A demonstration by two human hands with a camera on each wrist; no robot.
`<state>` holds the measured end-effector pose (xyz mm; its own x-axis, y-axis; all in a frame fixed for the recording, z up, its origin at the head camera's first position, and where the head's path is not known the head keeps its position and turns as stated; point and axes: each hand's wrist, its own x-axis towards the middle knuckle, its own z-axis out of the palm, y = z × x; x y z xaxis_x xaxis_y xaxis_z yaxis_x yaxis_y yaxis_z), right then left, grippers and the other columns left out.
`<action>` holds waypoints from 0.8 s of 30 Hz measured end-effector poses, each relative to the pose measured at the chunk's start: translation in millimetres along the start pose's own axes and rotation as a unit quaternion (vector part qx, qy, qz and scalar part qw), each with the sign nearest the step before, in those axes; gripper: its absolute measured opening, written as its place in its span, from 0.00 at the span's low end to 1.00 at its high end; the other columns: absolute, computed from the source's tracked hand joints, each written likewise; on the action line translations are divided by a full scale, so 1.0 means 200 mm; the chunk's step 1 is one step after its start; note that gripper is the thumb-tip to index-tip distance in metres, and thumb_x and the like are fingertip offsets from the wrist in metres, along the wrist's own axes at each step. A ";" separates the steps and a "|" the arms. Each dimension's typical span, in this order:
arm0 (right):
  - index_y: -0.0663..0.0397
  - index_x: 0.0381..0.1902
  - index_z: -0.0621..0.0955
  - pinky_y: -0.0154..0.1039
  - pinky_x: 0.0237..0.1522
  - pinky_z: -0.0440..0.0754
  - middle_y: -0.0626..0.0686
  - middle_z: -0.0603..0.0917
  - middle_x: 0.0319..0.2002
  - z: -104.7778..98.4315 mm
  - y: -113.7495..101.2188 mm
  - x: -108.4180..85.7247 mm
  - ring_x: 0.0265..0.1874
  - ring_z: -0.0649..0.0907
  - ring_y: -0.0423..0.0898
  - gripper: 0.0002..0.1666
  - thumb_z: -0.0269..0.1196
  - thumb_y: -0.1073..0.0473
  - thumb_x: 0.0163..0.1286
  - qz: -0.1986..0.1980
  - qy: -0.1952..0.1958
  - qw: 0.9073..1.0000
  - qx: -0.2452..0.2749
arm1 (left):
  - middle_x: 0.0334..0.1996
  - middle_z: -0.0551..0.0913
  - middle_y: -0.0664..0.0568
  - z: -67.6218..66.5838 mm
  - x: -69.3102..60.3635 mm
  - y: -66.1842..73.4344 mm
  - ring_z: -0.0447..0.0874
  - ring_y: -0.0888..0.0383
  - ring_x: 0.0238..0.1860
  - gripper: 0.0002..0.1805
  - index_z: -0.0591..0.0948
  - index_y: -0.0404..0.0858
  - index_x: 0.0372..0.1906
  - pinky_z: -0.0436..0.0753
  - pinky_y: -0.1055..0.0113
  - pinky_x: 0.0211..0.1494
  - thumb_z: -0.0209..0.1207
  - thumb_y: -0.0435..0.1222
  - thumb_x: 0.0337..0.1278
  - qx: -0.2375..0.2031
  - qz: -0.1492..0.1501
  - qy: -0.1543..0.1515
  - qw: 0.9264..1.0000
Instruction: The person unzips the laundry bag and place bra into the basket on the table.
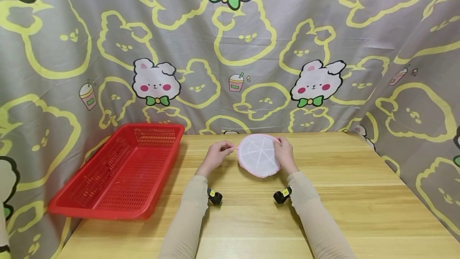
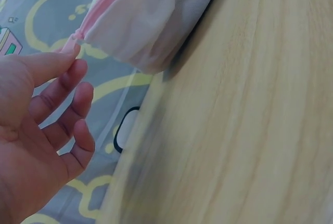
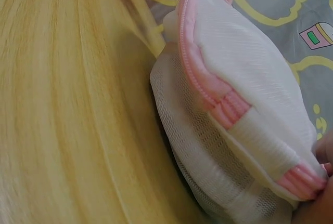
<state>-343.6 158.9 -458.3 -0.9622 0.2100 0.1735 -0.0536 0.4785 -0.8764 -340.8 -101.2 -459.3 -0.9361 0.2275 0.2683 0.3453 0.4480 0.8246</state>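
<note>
A round white mesh laundry bag (image 1: pixel 258 156) with pink zipped edging is held up over the table between the two hands. At its left side my left hand (image 1: pixel 216 155) pinches a pink tab (image 2: pixel 69 42) at the rim between thumb and forefinger; the other fingers are loosely bent. My right hand (image 1: pixel 285 154) grips the bag's right edge, with the thumb on the front face. From the right wrist view, the pink zipper (image 3: pixel 188 60) runs along the rim and a soft mesh body (image 3: pixel 192 120) bulges below it. Most of the right hand is out of that view.
A red perforated plastic basket (image 1: pixel 97 212) stands on the left of the wooden table (image 1: pixel 248 227). A grey cartoon-print curtain (image 1: pixel 201 43) hangs behind the table and along the sides. Small black cameras (image 1: pixel 215 197) sit at both wrists.
</note>
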 end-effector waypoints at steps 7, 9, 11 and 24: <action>0.69 0.55 0.75 0.54 0.63 0.71 0.69 0.78 0.55 0.00 0.00 0.00 0.56 0.76 0.62 0.18 0.48 0.62 0.75 0.007 -0.003 1.000 0.002 | 0.33 0.85 0.48 -0.01 0.00 0.00 0.76 0.62 0.32 0.08 0.85 0.38 0.41 0.74 0.71 0.36 0.59 0.37 0.65 -0.005 0.000 -0.016 1.000; 0.69 0.55 0.75 0.53 0.63 0.71 0.69 0.78 0.55 0.00 0.00 0.00 0.56 0.76 0.62 0.18 0.48 0.62 0.75 0.009 -0.003 1.000 0.002 | 0.34 0.85 0.48 -0.01 0.00 0.00 0.76 0.62 0.33 0.09 0.85 0.36 0.41 0.75 0.71 0.36 0.59 0.37 0.65 -0.006 0.000 -0.021 1.000; 0.69 0.55 0.75 0.53 0.63 0.71 0.69 0.78 0.55 0.00 0.00 0.00 0.56 0.76 0.61 0.18 0.48 0.61 0.75 0.009 -0.003 1.000 0.002 | 0.34 0.85 0.48 -0.01 0.00 0.00 0.76 0.62 0.33 0.09 0.85 0.36 0.41 0.75 0.71 0.37 0.59 0.38 0.65 -0.006 -0.001 -0.023 1.000; 0.66 0.52 0.77 0.51 0.59 0.73 0.66 0.80 0.51 0.01 -0.01 0.00 0.51 0.78 0.59 0.19 0.54 0.57 0.71 0.010 0.002 1.000 0.017 | 0.34 0.86 0.44 -0.01 0.00 0.00 0.78 0.61 0.32 0.07 0.85 0.38 0.40 0.75 0.71 0.35 0.60 0.36 0.64 0.002 -0.004 0.012 1.000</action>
<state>-343.3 156.1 -456.8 -0.9623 0.2221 0.1572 -0.0437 0.4442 -0.8949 -340.4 -103.7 -458.6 -0.9401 0.2026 0.2741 0.3381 0.4526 0.8251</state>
